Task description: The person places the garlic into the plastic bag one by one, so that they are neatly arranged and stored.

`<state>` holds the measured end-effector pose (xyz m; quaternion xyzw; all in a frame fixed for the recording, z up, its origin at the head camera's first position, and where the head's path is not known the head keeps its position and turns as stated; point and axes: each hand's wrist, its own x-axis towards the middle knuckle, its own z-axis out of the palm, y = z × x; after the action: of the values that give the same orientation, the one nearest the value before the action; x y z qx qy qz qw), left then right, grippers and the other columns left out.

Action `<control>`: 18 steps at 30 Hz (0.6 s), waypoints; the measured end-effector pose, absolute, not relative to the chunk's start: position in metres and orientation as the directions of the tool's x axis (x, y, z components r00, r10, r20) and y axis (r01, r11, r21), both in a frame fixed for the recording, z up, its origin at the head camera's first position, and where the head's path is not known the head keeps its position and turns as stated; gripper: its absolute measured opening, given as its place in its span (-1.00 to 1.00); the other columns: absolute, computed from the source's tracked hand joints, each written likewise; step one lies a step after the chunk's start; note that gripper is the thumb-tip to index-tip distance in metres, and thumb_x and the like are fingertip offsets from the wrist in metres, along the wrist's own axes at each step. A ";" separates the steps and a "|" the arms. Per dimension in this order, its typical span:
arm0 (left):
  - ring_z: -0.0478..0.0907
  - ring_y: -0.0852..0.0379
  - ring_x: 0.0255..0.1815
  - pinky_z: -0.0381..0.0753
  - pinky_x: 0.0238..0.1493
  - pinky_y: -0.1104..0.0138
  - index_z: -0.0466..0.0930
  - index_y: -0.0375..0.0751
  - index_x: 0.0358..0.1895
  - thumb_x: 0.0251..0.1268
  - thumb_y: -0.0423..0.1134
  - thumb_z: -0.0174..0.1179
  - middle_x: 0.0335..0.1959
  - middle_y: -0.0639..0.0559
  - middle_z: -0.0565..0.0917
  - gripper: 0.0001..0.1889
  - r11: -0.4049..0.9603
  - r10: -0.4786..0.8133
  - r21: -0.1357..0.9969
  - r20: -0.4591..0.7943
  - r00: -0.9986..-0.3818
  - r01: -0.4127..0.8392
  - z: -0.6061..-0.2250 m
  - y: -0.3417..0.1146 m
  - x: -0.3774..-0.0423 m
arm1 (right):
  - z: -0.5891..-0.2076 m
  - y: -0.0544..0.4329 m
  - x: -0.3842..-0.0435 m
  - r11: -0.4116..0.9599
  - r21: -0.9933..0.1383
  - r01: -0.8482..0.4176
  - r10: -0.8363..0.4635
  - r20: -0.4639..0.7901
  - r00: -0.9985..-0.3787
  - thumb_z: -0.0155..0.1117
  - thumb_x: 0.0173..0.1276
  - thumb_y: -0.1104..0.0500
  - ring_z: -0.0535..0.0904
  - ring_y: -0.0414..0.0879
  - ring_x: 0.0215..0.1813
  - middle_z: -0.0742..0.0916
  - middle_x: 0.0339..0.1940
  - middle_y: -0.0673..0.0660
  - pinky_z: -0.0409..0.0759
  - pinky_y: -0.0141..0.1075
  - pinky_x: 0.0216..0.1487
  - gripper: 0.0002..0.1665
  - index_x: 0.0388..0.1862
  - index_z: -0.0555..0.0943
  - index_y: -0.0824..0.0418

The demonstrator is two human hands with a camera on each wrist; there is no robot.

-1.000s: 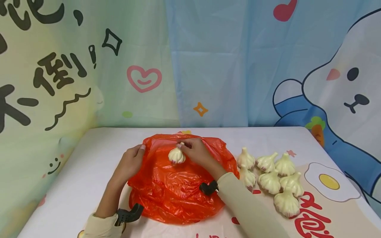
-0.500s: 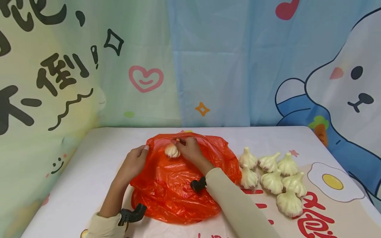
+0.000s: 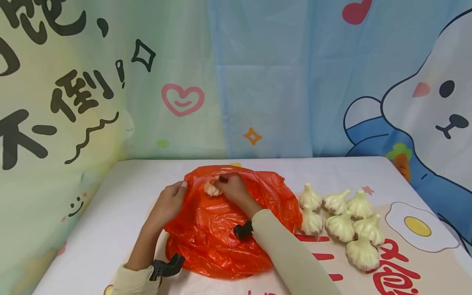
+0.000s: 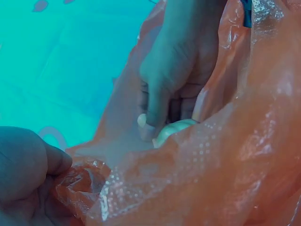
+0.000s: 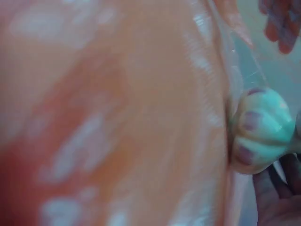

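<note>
A crumpled red plastic bag [image 3: 221,241] lies on the table in the head view. At its left rim, my left hand [image 3: 169,205] pinches the plastic between thumb and fingers, as the left wrist view also shows. My right hand [image 3: 237,191] holds a garlic bulb [image 3: 212,188] by its stem inside the bag's mouth. Seen from the left wrist, the bag's near wall partly covers this garlic bulb [image 4: 176,130]. In the right wrist view the purple-marked base of the bulb [image 5: 263,127] faces the bag film, and my right fingers [image 5: 268,193] are below.
Several more garlic bulbs [image 3: 340,226] sit in a cluster right of the bag, the nearest ones beside its edge. A printed cloth [image 3: 402,262] covers the table. Behind the table's far edge hangs a patterned curtain [image 3: 263,102].
My right hand has carried the garlic bulb left and slightly lower, into the bag's mouth. During the last half second it has hardly moved. My left hand keeps its hold on the rim.
</note>
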<state>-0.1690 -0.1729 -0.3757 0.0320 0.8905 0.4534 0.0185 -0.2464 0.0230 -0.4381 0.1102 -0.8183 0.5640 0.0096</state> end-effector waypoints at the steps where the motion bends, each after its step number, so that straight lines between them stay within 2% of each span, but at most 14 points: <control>1: 0.45 0.00 -0.40 0.51 -0.33 0.24 0.57 -0.36 -0.07 0.61 -0.08 -0.27 -0.42 -0.17 0.52 -0.54 0.586 0.073 0.809 -0.002 -0.997 0.042 -0.376 -0.173 -0.169 | -0.439 0.023 -0.246 0.344 -0.919 -0.194 -0.171 0.142 -0.975 0.35 0.34 0.10 0.59 -0.01 -0.04 0.72 -0.11 0.09 0.55 -0.18 0.08 -0.69 0.00 0.69 0.22; 10: 0.48 0.00 -0.38 0.54 -0.31 0.25 0.57 -0.36 -0.05 0.61 -0.05 -0.26 -0.35 -0.19 0.56 -0.53 0.583 0.075 0.811 -0.003 -0.997 0.041 -0.374 -0.174 -0.170 | -0.439 0.023 -0.249 0.346 -0.910 -0.230 -0.153 0.187 -0.970 0.35 0.33 0.09 0.61 0.01 0.00 0.72 -0.07 0.11 0.54 -0.17 0.10 -0.66 0.03 0.69 0.21; 13: 0.45 -0.01 -0.40 0.51 -0.33 0.24 0.57 -0.36 -0.10 0.61 -0.07 -0.26 -0.42 -0.17 0.51 -0.54 0.589 0.064 0.807 -0.004 -0.998 0.035 -0.374 -0.175 -0.169 | -0.441 0.022 -0.248 0.346 -0.907 -0.241 -0.141 0.203 -0.969 0.33 0.35 0.12 0.60 0.03 -0.01 0.72 -0.08 0.13 0.54 -0.16 0.10 -0.68 0.02 0.68 0.24; 18: 0.44 -0.01 -0.36 0.47 -0.28 0.20 0.59 -0.34 -0.08 0.61 -0.09 -0.26 -0.41 -0.14 0.51 -0.55 0.611 0.064 0.790 0.018 -0.998 0.053 -0.374 -0.177 -0.168 | -0.442 0.022 -0.245 0.409 -0.892 -0.194 -0.174 0.132 -0.976 0.31 0.37 0.12 0.57 0.02 -0.12 0.70 -0.17 0.10 0.55 -0.16 0.04 -0.69 0.03 0.65 0.22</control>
<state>-0.1685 -0.1766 -0.3742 0.0325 0.8974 0.4400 0.0059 -0.2453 0.0219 -0.4418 0.1097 -0.8391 0.5327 0.0091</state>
